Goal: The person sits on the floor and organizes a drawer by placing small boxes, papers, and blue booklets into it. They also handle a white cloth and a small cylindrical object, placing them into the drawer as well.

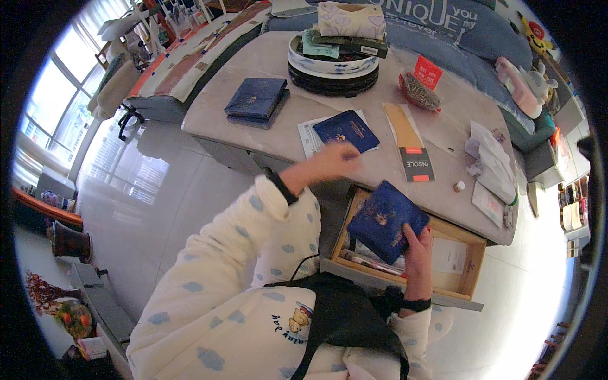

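Observation:
My right hand grips the lower right edge of a dark blue booklet or flat packet, held above an open drawer. My left hand, somewhat blurred, hangs over the near edge of another dark blue booklet, which lies on white printed papers on the table. Whether its fingers touch that booklet I cannot tell. A stack of dark blue packets rests at the table's left. Inside the drawer are a white paper and some wrapped items.
A round tray holding boxes stands at the back of the table. An insole package, a red-tagged bag, a small jar and crumpled white plastic lie rightward. The open drawer juts out below the tabletop.

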Action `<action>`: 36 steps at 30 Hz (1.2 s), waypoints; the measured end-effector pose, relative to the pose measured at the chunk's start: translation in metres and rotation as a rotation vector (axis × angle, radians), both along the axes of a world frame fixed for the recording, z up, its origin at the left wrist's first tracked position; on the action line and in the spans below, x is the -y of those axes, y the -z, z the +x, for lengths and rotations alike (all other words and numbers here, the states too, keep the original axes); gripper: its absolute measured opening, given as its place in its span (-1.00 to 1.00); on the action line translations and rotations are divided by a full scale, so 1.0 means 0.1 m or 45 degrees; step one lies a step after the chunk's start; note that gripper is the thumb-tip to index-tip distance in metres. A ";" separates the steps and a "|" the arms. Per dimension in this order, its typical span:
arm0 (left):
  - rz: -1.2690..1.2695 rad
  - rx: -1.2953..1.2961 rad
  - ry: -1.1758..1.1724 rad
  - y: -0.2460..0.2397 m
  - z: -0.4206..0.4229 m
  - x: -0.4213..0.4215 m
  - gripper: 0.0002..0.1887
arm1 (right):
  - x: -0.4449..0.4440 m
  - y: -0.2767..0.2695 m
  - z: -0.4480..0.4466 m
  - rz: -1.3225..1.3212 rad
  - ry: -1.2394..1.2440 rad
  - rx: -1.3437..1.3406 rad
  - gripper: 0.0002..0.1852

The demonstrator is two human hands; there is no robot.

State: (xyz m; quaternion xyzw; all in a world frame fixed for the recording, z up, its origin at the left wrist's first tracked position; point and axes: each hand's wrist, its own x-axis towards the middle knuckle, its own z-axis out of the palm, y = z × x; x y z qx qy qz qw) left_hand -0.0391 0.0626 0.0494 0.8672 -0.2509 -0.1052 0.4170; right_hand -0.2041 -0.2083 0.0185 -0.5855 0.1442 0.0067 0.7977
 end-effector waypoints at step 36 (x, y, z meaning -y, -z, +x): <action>-0.618 -0.724 0.373 0.10 -1.29 0.69 -0.52 | 0.31 -0.24 -0.88 0.341 0.235 0.028 -0.61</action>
